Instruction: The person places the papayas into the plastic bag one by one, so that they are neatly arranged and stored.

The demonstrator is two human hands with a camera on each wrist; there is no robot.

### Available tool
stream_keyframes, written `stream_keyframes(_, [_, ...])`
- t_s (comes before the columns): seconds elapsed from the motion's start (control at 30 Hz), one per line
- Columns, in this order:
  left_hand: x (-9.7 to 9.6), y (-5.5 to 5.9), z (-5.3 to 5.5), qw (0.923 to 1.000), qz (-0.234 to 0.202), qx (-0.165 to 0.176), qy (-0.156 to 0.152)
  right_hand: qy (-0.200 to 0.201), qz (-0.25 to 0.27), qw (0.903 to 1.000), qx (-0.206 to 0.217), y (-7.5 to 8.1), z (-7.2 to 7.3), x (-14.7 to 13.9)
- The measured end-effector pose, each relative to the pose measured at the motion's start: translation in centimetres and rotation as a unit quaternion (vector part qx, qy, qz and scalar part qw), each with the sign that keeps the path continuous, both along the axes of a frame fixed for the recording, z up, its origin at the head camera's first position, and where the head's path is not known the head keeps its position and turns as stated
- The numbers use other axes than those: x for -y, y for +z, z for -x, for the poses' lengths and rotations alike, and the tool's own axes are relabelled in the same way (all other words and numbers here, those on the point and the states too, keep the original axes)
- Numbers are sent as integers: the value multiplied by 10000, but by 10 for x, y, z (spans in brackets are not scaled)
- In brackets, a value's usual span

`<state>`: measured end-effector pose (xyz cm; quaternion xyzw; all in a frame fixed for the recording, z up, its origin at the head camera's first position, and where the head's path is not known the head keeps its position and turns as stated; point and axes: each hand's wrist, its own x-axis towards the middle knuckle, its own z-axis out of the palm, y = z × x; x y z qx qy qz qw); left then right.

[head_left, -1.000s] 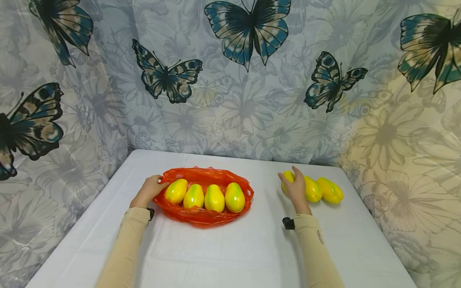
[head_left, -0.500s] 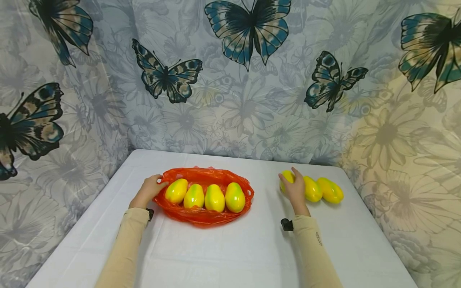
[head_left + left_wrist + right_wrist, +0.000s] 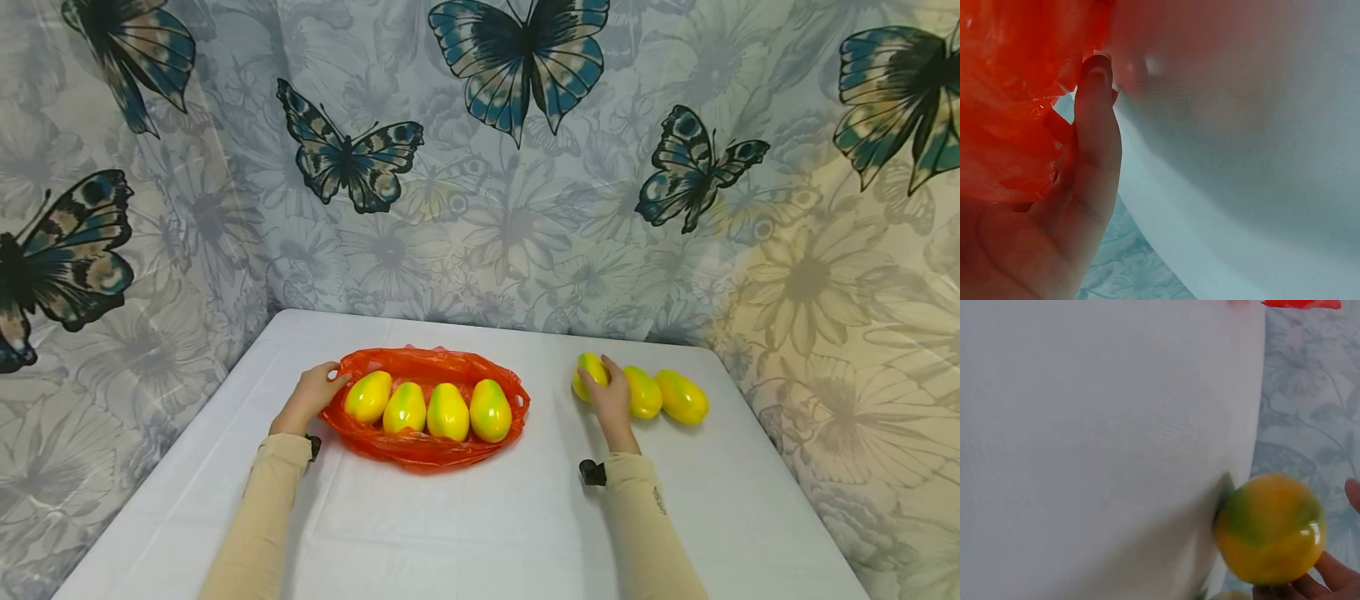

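Observation:
My left hand (image 3: 306, 398) grips the left edge of a red plastic bag (image 3: 427, 457). In the left wrist view, fingers (image 3: 1096, 137) lie against the thin red plastic. Several glossy yellow-green mangoes sit in a row in the bag's open mouth, among them the leftmost mango (image 3: 368, 397) and the rightmost mango (image 3: 490, 412). On the right, my right hand (image 3: 615, 404) holds a mango (image 3: 587, 377), partly covered by the fingers. From the right wrist, this mango (image 3: 1269, 531) appears with fingertips under it.
Two more mangoes lie just right of my right hand: a nearer mango (image 3: 643, 393) and a farther mango (image 3: 682, 397). All stand on a white-covered table (image 3: 465, 533). Butterfly-patterned cloth (image 3: 517, 250) hangs behind and at both sides.
My right hand has moved slightly left with its mango. The two other mangoes beside it have shifted a little left too. My left hand stays at the bag.

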<state>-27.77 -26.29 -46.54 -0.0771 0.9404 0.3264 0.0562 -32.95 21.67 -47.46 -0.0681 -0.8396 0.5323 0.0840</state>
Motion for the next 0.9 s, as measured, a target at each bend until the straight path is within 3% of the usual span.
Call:
stream_keyframes(0.27, [1,-3,0,9995,33,-306,-32,70,139,9997,169,-12,0,4])
stream_keyframes(0.9, [3,-2,-3,9996,47,-283,-5,79,234,9997,59,-22,3,12])
